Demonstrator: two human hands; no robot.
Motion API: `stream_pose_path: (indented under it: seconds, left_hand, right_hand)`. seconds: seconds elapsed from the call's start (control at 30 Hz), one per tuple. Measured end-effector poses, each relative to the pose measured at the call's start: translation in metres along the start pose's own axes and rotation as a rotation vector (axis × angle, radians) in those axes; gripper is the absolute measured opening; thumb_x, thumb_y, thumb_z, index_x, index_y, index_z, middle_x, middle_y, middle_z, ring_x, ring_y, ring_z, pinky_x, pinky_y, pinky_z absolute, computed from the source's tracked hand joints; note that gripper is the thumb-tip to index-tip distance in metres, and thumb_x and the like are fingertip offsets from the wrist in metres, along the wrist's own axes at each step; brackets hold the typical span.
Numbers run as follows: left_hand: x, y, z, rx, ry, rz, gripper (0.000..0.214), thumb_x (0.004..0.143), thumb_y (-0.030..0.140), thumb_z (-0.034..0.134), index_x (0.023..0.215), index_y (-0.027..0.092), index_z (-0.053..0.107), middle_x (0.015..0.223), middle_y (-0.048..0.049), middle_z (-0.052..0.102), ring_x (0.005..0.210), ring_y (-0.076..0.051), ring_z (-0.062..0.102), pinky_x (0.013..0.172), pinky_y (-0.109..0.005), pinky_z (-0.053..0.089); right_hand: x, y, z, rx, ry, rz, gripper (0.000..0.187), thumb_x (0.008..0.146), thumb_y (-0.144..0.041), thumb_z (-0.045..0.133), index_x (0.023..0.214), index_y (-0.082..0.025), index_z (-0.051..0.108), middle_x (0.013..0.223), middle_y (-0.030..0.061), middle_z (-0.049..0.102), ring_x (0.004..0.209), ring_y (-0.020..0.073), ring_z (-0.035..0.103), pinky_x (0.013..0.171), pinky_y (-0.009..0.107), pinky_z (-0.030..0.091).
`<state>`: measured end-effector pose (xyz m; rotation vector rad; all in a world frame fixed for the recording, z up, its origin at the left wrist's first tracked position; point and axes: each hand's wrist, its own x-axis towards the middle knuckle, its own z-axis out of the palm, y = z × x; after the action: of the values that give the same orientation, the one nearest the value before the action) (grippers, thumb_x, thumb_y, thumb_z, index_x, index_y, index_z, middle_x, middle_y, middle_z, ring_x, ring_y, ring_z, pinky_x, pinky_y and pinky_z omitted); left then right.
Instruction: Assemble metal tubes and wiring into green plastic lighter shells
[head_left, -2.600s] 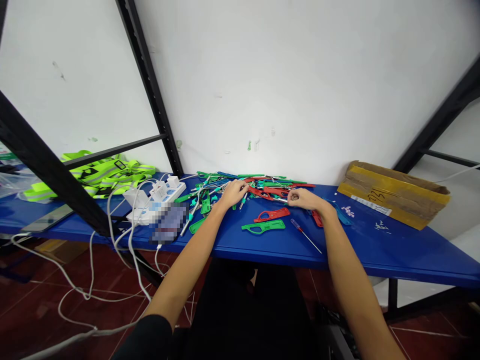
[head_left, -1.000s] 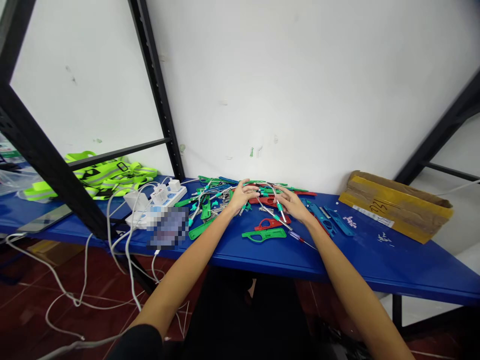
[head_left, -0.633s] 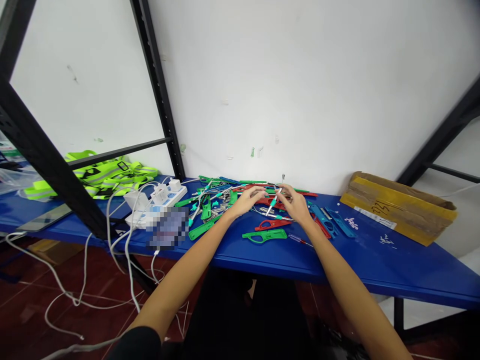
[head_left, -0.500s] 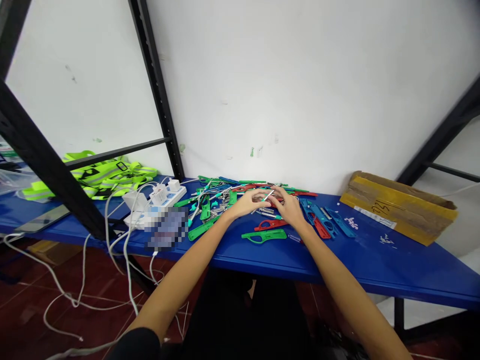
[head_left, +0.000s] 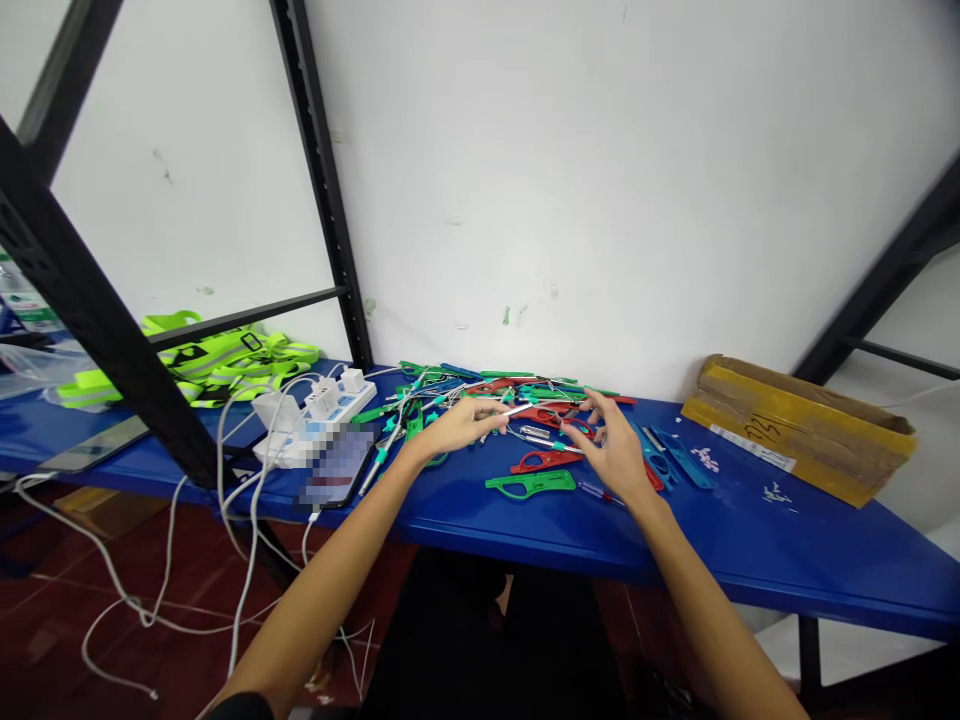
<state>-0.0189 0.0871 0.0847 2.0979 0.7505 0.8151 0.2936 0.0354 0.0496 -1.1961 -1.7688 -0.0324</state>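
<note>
My left hand (head_left: pixel 463 424) is closed, pinching a thin silvery metal tube (head_left: pixel 517 409) that points to the right. My right hand (head_left: pixel 613 448) is beside it over the pile, thumb and fingers apart, with nothing visible between them. Below and between the hands are red lighter casings (head_left: pixel 546 461) and short metal tubes with teal ends. A green lighter casing (head_left: pixel 531 484) lies nearer the table's front edge, next to a small screwdriver with a purplish clear handle (head_left: pixel 600 493). Behind the hands spreads a tangled heap of green, red and blue lighter parts and wires.
Blue casings (head_left: pixel 684 462) and small pale bits (head_left: pixel 703 458) lie right of my hand. A taped cardboard box (head_left: pixel 802 440) stands at the right. On the left are a white power strip (head_left: pixel 330 415) with cables, a phone (head_left: pixel 341 465), neon straps (head_left: pixel 217 365) and a black shelf post (head_left: pixel 112 310).
My hands have moved apart from being close together. The left keeps the metal tube, while the right has shifted right and opened. The view has shifted slightly.
</note>
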Motion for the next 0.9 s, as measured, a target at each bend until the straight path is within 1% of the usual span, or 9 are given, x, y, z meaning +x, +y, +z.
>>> stream_pose_path:
  seconds: [0.1, 0.2, 0.3, 0.4, 0.5, 0.57, 0.67, 0.77, 0.9]
  left_hand:
    - [-0.023, 0.012, 0.005, 0.068, -0.039, 0.019, 0.045, 0.107, 0.057, 0.061, 0.092, 0.019, 0.08, 0.093, -0.0033, 0.078, 0.069, -0.014, 0.058, 0.066, -0.026, 0.044]
    - [-0.044, 0.019, 0.017, 0.125, -0.058, 0.025, 0.046, 0.11, 0.054, 0.057, 0.089, 0.02, 0.08, 0.093, -0.0017, 0.078, 0.068, -0.015, 0.058, 0.067, -0.027, 0.046]
    - [-0.061, 0.016, 0.03, 0.174, -0.039, 0.038, 0.035, 0.112, 0.048, 0.057, 0.111, 0.024, 0.082, 0.101, -0.0023, 0.081, 0.083, -0.019, 0.069, 0.08, -0.029, 0.054]
    - [-0.073, 0.003, 0.041, 0.227, 0.02, 0.083, 0.032, 0.115, 0.044, 0.055, 0.123, 0.026, 0.079, 0.121, -0.0059, 0.079, 0.11, -0.023, 0.073, 0.102, -0.034, 0.056]
    - [-0.08, -0.014, 0.049, 0.28, 0.085, 0.113, 0.031, 0.115, 0.041, 0.054, 0.131, 0.028, 0.077, 0.13, -0.0073, 0.074, 0.122, -0.024, 0.071, 0.111, -0.036, 0.054]
    - [-0.082, -0.023, 0.052, 0.313, 0.143, 0.112, 0.031, 0.115, 0.041, 0.055, 0.138, 0.028, 0.073, 0.132, -0.0075, 0.074, 0.123, -0.025, 0.071, 0.113, -0.039, 0.054]
    - [-0.083, -0.031, 0.056, 0.362, 0.204, 0.112, 0.028, 0.115, 0.041, 0.055, 0.13, 0.026, 0.074, 0.125, -0.0077, 0.077, 0.118, -0.027, 0.072, 0.111, -0.043, 0.055]
    - [-0.082, -0.031, 0.058, 0.401, 0.201, 0.126, 0.024, 0.115, 0.039, 0.055, 0.117, 0.026, 0.075, 0.118, -0.0069, 0.078, 0.111, -0.026, 0.073, 0.106, -0.042, 0.057]
    - [-0.083, -0.026, 0.058, 0.427, 0.196, 0.131, 0.023, 0.116, 0.036, 0.053, 0.118, 0.026, 0.073, 0.122, -0.007, 0.077, 0.114, -0.025, 0.072, 0.105, -0.041, 0.056]
  right_hand:
    - [-0.023, -0.011, 0.0, 0.064, -0.102, -0.032, 0.076, 0.1, -0.058, 0.074, 0.165, -0.032, 0.047, 0.156, 0.0138, 0.064, 0.133, 0.0328, 0.068, 0.105, 0.047, 0.06]
    - [-0.044, -0.017, 0.004, 0.116, -0.198, -0.025, 0.068, 0.105, -0.052, 0.068, 0.166, -0.034, 0.046, 0.131, 0.0082, 0.079, 0.121, 0.0302, 0.076, 0.108, 0.049, 0.061]
    - [-0.061, -0.016, 0.008, 0.123, -0.222, 0.013, 0.06, 0.108, -0.048, 0.062, 0.165, -0.035, 0.048, 0.111, 0.0048, 0.083, 0.106, 0.029, 0.08, 0.102, 0.048, 0.063]
    - [-0.074, -0.013, 0.008, 0.099, -0.227, 0.032, 0.056, 0.109, -0.047, 0.061, 0.162, -0.036, 0.053, 0.114, 0.0049, 0.083, 0.106, 0.0295, 0.079, 0.102, 0.049, 0.063]
    - [-0.082, -0.01, 0.009, 0.073, -0.239, 0.026, 0.049, 0.11, -0.045, 0.059, 0.158, -0.037, 0.057, 0.118, 0.005, 0.082, 0.108, 0.029, 0.078, 0.103, 0.05, 0.062]
    - [-0.084, -0.009, 0.011, 0.057, -0.246, 0.019, 0.046, 0.111, -0.044, 0.057, 0.156, -0.037, 0.059, 0.121, 0.005, 0.081, 0.111, 0.0289, 0.077, 0.106, 0.051, 0.061]
    - [-0.085, -0.006, 0.014, 0.034, -0.253, 0.012, 0.043, 0.112, -0.044, 0.056, 0.154, -0.037, 0.06, 0.127, 0.0055, 0.081, 0.119, 0.0299, 0.077, 0.112, 0.053, 0.059]
    - [-0.086, -0.002, 0.016, 0.013, -0.257, 0.011, 0.043, 0.112, -0.043, 0.054, 0.154, -0.036, 0.06, 0.131, 0.0075, 0.08, 0.123, 0.0306, 0.076, 0.113, 0.055, 0.059]
    - [-0.087, 0.003, 0.017, -0.002, -0.273, -0.002, 0.04, 0.112, -0.041, 0.054, 0.15, -0.035, 0.065, 0.133, 0.0085, 0.08, 0.127, 0.0325, 0.075, 0.115, 0.059, 0.058]
